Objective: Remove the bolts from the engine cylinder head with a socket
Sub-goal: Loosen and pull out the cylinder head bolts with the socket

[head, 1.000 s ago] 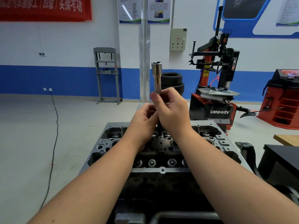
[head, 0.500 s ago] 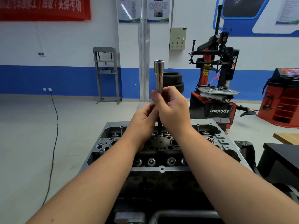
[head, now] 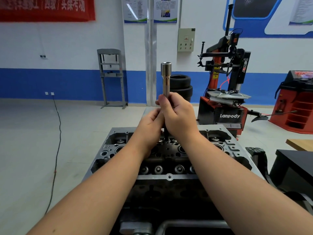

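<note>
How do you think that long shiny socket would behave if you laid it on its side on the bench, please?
The socket looks like a round, polished metal tube, so it would probably roll freely. Its chrome finish suggests it may be slippery. It stands straight above both hands, so it is likely rigid and fairly heavy for its size.

My hands [head: 169, 116] cover lower socket [head: 166, 78] shaft; what it joins below, can't tell. My forearms hide middle of cylinder head [head: 237, 146]. Red banner [head: 45, 7] cut by top edge, its lettering blurred.

Glossy metal socket [head: 166, 77], matt cast head [head: 237, 146]
</note>
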Tool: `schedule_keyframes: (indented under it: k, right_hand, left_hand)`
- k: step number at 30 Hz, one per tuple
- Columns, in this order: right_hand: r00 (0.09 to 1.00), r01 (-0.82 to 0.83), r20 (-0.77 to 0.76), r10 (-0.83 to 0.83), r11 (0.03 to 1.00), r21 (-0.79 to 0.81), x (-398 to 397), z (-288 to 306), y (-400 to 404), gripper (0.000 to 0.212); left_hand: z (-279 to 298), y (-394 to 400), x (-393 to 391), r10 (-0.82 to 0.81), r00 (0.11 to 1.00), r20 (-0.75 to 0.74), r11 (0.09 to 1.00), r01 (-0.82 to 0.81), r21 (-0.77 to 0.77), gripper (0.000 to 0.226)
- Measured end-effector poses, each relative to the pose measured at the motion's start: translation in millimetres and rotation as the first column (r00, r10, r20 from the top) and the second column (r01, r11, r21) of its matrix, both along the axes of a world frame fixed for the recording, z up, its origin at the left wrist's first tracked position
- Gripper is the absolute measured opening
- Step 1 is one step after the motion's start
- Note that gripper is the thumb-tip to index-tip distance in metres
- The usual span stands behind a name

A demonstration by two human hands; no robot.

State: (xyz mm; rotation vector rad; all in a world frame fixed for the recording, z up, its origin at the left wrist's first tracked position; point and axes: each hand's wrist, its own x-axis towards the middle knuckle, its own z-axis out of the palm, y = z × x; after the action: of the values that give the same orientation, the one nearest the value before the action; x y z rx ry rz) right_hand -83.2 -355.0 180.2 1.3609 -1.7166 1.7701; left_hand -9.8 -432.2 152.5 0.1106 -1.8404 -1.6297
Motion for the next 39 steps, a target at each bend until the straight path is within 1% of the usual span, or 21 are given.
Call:
schedule_keyframes:
  k: [2,3,7,9,10,12,14,16,19,21,23,24,26,28,29,32,35,37,39]
  right_hand:
    - [1.0,-0.01,0.009,0.009,0.999,0.031,0.2,0.0,0.1,0.029]
    - [1.0,-0.006,0.005,0.006,0.999,0.041,0.3,0.2,0.2,0.03]
    - [1.0,0.024,-0.019,-0.024,1.0,0.012,1.4,1.4,1.5,0.021]
    - [0.997,0.06,-0.049,-0.061,0.998,-0.017,2.3,0.9,1.8,0.023]
    - [0.997,0.06,-0.051,-0.061,0.998,-0.023,2.4,0.7,1.6,0.024]
    - [0.999,0.04,-0.02,-0.04,0.999,-0.018,2.5,1.3,1.8,0.024]
    - [0.999,0.035,-0.008,-0.035,0.999,0.012,1.7,2.4,2.4,0.023]
    - [0.999,0.04,-0.018,-0.039,0.998,0.043,1.1,2.0,2.2,0.027]
    - [1.0,0.012,0.002,-0.012,1.0,0.024,1.8,1.8,1.7,0.031]
    - [1.0,-0.001,0.005,0.002,1.0,-0.012,1.7,1.8,1.6,0.024]
    - [0.999,0.03,-0.022,-0.031,0.998,-0.049,1.5,1.8,2.2,0.021]
    - [0.999,0.041,-0.031,-0.043,0.997,-0.064,0.9,1.6,2.1,0.021]
    - [0.999,0.029,-0.018,-0.031,0.997,-0.069,0.0,1.6,1.8,0.021]
    - [1.0,0.014,0.003,-0.014,0.999,-0.038,-1.0,1.7,1.0,0.025]
    - [1.0,0.013,0.009,-0.013,1.0,-0.023,-1.4,1.1,0.4,0.027]
    - [1.0,0.017,0.007,-0.016,1.0,-0.011,-1.1,0.5,-0.2,0.029]
    - [1.0,0.013,-0.009,-0.013,0.999,-0.037,-0.3,0.8,0.9,0.02]
    - [0.999,0.03,-0.032,-0.031,0.998,-0.057,-0.1,0.7,1.2,0.017]
    - [0.999,0.027,-0.045,-0.03,0.998,-0.065,-0.6,-0.2,0.5,0.016]
  left_hand:
    - [0.9,1.9,0.3,-0.025,0.999,0.022,1.0,0.025,-0.011,0.038]
    - [0.7,1.9,0.1,-0.015,1.0,0.024,1.0,0.015,-0.025,0.037]
    - [-1.0,-2.0,-0.2,0.051,0.999,-0.008,0.998,-0.051,-0.038,0.015]
    - [-1.6,-3.5,-0.1,0.078,0.997,-0.015,0.997,-0.079,-0.025,0.012]
    - [-1.7,-3.2,-0.1,0.077,0.997,-0.02,0.997,-0.077,-0.02,0.014]
    - [-1.1,-0.9,0.1,0.036,0.999,-0.008,0.999,-0.036,-0.02,0.025]
    - [0.2,0.7,0.1,-0.004,1.0,0.011,1.0,0.004,0.0,0.038]
    - [0.8,0.4,-0.1,0.0,1.0,0.012,1.0,0.0,0.012,0.043]
    - [0.1,-0.9,-1.5,0.063,0.998,0.002,0.998,-0.063,-0.014,0.033]
    - [-1.1,-1.4,-2.1,0.087,0.996,-0.011,0.996,-0.087,-0.02,0.025]
    - [-1.9,-2.2,-2.4,0.093,0.996,-0.013,0.995,-0.093,-0.031,0.02]
    - [-2.1,-2.4,-2.2,0.088,0.996,-0.017,0.995,-0.089,-0.036,0.02]
    - [-1.2,-2.0,-1.3,0.045,0.999,-0.01,0.998,-0.045,-0.039,0.029]
    - [-0.2,-0.5,-0.3,-0.004,1.0,0.014,1.0,0.004,-0.031,0.038]
    - [-0.2,0.0,0.0,-0.011,1.0,0.022,1.0,0.012,-0.027,0.039]
    - [-0.9,-0.9,-0.7,0.023,1.0,0.014,0.999,-0.023,-0.03,0.032]
    - [-2.7,-2.8,-2.5,0.072,0.997,-0.006,0.997,-0.072,-0.027,0.02]
    - [-3.2,-3.8,-3.5,0.082,0.997,-0.014,0.996,-0.083,-0.029,0.018]
    - [-3.1,-4.0,-3.6,0.055,0.998,-0.027,0.998,-0.056,-0.028,0.022]
